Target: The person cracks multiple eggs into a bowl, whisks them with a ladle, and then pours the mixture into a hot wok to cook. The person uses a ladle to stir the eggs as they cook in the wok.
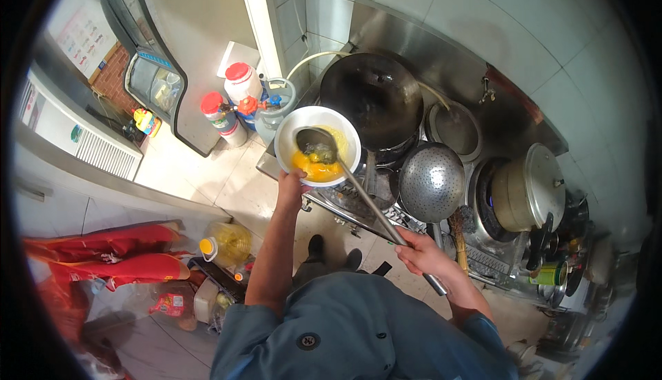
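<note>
My left hand (pixel 294 188) grips the near rim of a white bowl (pixel 351 137) and holds it up in front of the stove. Inside lie raw eggs (pixel 316 169), with orange-yellow yolk spread over the near part. A long-handled metal ladle (pixel 367 196) reaches into the bowl, its dark round head resting in the egg. Around the ladle's handle, well down its length, my right hand (pixel 426 249) is closed. Just beyond the bowl, a large blackened wok (pixel 370 98) sits on the stove; its inside looks dark.
A perforated metal strainer (pixel 433 181) lies right of the bowl, near a round metal pot (pixel 455 130). Farther right, a lidded pot (pixel 512 194) stands over a burner with a blue flame. A gas cylinder (pixel 269 121) and red-capped containers (pixel 243 82) stand left. An oil jug (pixel 232 243) is behind my left arm.
</note>
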Tool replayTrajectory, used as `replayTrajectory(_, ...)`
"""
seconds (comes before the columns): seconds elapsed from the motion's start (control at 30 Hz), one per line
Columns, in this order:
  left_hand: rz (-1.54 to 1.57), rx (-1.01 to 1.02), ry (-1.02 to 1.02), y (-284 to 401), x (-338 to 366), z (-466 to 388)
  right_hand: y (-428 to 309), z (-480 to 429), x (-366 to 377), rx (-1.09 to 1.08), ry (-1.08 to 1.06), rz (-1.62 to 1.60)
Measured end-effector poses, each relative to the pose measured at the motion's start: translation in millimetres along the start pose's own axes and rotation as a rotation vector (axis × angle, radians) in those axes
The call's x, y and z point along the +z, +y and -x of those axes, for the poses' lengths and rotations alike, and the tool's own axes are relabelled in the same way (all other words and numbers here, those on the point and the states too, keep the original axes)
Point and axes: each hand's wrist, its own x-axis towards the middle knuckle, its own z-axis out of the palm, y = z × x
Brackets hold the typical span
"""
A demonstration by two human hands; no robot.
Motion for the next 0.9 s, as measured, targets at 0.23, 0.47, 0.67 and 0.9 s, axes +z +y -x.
replayTrajectory(0.23, -0.029, -0.027, 0.005, 8.1, 18.3, 11.4, 6.5, 0.0, -14.1, -0.005, -0.006, 0.016)
replayTrajectory(0.47, -0.010, -0.007, -0.080, 8.4, 38.2, 17.0, 11.1, 0.9, -30.2, -0.063, -0.041, -0.015)
replayTrajectory(0.67, 0.035, -0.016, -0.077, 7.6, 58.2, 15.8, 10.7, -2.1, -39.6, -0.084, 0.015, -0.042)
replayTrajectory(0.9, 0.003, -0.056, -0.105, 0.5, 52.4, 0.6, 8.5, -12.3, -46.0, -0.102, 0.038, -0.136)
